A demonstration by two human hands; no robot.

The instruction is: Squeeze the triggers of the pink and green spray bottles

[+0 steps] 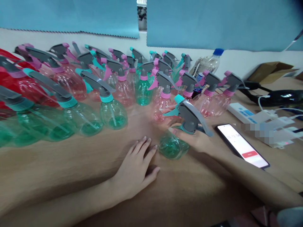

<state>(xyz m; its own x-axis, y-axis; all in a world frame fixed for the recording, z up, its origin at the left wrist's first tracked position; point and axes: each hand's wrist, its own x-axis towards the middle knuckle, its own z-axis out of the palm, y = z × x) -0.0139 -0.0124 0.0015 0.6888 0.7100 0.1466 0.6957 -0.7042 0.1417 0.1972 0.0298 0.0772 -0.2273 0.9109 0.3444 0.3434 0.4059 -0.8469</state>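
My right hand [189, 137] is closed around the neck of a green spray bottle [171, 146] with a grey and turquoise trigger head. That bottle's base is at or just over the table; which one I cannot tell. My left hand [138, 167] lies flat on the wooden table [94, 170], fingers stretched towards the bottle's lower left side, holding nothing. Just beyond the held bottle stands a pink spray bottle [161, 105]. A row of green spray bottles [113, 115] stands to the left, with turquoise collars.
Many more pink and green spray bottles fill the table's back. At the right lie a lit phone [243, 145], a white power strip [251, 118] with plugs, a black object [279, 97] and a cardboard box [272, 71]. A blue-capped plastic bottle [211, 64] stands behind.
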